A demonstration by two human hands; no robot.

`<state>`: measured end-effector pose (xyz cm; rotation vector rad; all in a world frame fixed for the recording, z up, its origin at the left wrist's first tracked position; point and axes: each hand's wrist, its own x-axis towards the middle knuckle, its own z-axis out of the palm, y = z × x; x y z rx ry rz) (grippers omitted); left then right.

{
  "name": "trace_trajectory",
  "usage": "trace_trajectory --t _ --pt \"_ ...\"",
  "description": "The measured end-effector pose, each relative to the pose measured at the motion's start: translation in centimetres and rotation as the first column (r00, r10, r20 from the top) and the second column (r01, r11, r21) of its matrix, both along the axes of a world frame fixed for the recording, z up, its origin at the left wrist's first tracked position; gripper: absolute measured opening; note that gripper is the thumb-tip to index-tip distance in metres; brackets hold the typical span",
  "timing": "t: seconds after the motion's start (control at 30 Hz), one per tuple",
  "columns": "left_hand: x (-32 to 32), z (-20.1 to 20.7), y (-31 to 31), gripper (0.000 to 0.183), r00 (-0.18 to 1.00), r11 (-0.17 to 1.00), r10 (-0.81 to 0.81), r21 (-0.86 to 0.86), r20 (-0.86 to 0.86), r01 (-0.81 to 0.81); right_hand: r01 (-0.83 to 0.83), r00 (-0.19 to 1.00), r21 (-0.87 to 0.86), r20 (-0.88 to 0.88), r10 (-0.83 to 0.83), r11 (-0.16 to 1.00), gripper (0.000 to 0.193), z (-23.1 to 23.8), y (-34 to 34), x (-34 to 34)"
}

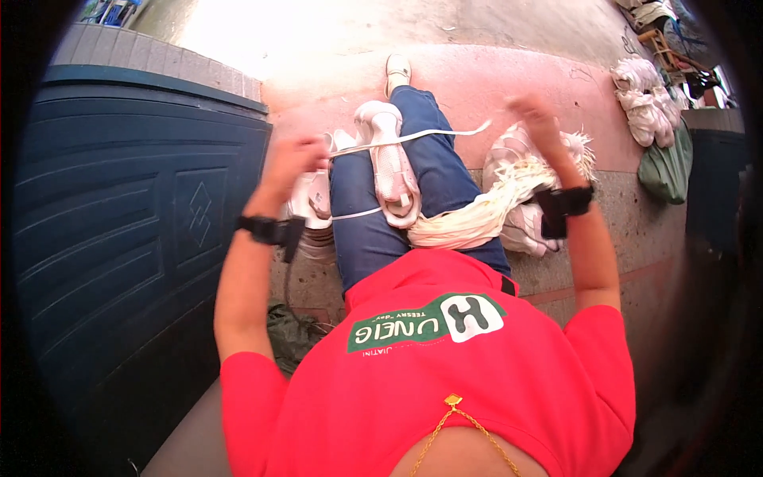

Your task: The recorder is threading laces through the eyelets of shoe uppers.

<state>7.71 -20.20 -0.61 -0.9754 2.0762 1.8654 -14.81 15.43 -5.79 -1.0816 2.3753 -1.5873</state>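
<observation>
My left hand [300, 163] is closed around a white shoelace [429, 135] at the left of my lap. That lace stretches to the right over a pale pink-white shoe [393, 171] lying across my thighs, and its far end hangs free. My right hand [535, 119], smeared by motion, is raised to the right of this loose end and apart from it. A thick bundle of cream laces [461, 224] drapes over my right thigh. Another white strand [356, 215] crosses my left thigh.
Similar shoes [311, 197] stand beside my left leg, and more shoes [524, 226] lie by my right thigh. A dark blue panelled door [151, 215] rises on the left. At the far right, bundled shoes [645, 103] sit above a green sack [669, 168].
</observation>
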Motion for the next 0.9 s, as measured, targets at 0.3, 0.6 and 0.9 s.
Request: trace_trajectory --t 0.3,0.6,0.9 --pt "-5.8 -6.0 8.5 0.015 0.970 0.961 -0.041 0.275 0.240 -0.028 -0.285 0.952 0.395 0.227 0.208 0.873 0.022 -1.9 -11.3 9.8" --pt "-5.4 -8.4 8.8 0.014 0.992 0.946 0.044 0.313 0.119 -0.080 -0.187 0.974 0.623 0.018 0.226 0.759 0.019 -3.4 -13.6 9.4" --pt "-4.6 -8.1 9.1 0.017 0.996 0.943 0.076 0.321 0.048 -0.087 -0.197 0.961 0.748 0.019 0.277 0.633 0.016 -3.0 -14.8 9.0"
